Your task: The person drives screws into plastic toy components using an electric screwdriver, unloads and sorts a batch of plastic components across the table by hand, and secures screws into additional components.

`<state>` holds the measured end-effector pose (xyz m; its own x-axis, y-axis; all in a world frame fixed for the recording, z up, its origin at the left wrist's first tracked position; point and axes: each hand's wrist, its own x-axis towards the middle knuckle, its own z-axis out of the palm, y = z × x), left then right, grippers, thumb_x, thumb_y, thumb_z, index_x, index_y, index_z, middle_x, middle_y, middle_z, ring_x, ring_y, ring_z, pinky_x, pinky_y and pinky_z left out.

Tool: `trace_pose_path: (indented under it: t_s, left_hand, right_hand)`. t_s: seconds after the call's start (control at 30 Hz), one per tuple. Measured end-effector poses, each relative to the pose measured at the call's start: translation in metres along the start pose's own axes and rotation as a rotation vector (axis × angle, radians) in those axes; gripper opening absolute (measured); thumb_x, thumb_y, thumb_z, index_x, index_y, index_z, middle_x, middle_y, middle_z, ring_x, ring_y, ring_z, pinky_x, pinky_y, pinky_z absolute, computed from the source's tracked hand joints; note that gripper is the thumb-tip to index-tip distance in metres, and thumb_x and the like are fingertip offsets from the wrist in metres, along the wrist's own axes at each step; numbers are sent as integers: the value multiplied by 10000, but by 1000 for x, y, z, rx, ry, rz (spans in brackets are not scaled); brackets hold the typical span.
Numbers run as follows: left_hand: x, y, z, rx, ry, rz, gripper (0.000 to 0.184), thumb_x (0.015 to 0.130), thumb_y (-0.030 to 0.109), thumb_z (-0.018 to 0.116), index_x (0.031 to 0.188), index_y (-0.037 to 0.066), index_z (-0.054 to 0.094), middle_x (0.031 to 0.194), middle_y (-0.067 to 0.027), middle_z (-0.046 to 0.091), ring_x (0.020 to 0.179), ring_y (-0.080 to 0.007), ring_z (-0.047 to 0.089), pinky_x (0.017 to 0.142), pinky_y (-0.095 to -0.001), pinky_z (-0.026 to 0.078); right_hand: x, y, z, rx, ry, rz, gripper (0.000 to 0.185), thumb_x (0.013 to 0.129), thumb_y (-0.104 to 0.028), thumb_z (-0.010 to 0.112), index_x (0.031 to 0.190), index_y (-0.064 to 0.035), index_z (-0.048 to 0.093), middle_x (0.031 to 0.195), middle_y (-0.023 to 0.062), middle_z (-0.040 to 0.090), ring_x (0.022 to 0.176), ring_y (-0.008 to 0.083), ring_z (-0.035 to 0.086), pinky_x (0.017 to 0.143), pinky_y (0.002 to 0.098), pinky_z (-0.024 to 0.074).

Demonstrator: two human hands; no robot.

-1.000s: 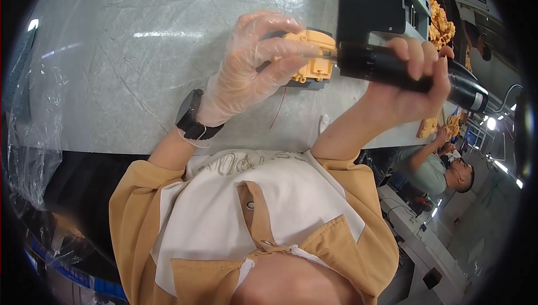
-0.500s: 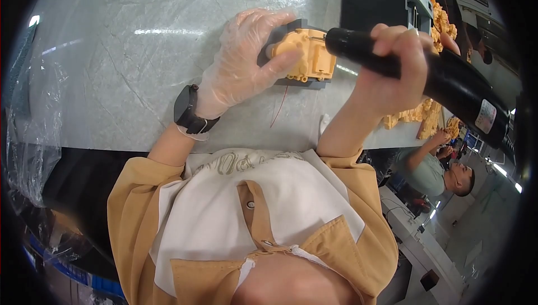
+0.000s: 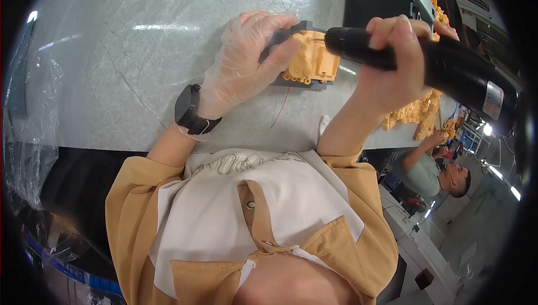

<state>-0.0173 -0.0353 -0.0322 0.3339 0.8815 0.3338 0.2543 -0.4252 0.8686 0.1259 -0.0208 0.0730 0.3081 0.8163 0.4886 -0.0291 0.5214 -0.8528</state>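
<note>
My left hand (image 3: 244,61), in a clear plastic glove, grips an orange plastic housing (image 3: 314,61) from its left side, thumb on top of it. Under the housing lies a dark grey fixture (image 3: 316,86). A thin red wire (image 3: 281,108) sticks out from its lower edge. My bare right hand (image 3: 400,53) is wrapped around a black electric screwdriver (image 3: 459,72). The thin bit of the screwdriver reaches the upper part of the housing; whether a screw sits under it is too small to tell.
A black box (image 3: 378,2) stands at the back right of the grey marbled table (image 3: 129,75). Many orange plastic parts (image 3: 412,113) are piled beyond my right arm. At the far right a person (image 3: 428,170) holds orange parts. Clear plastic film (image 3: 33,103) hangs at the left.
The view has shifted slightly. The back end of the screwdriver has tilted a little, while its tip stays at the housing. My left hand keeps its hold.
</note>
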Motion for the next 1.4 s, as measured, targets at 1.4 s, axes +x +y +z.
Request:
trace_pose_path:
  t_s: [1.4]
  left_hand:
    - [26, 36, 10, -224, -353, -463, 597, 704, 260, 655, 1192, 47, 386, 915, -106, 553, 814, -235, 562, 803, -350, 428]
  right_hand:
    - [-43, -89, -112, 195, 212, -101, 454, 787, -411, 561, 1056, -48, 521, 686, 9, 443, 574, 122, 425, 638, 295, 332]
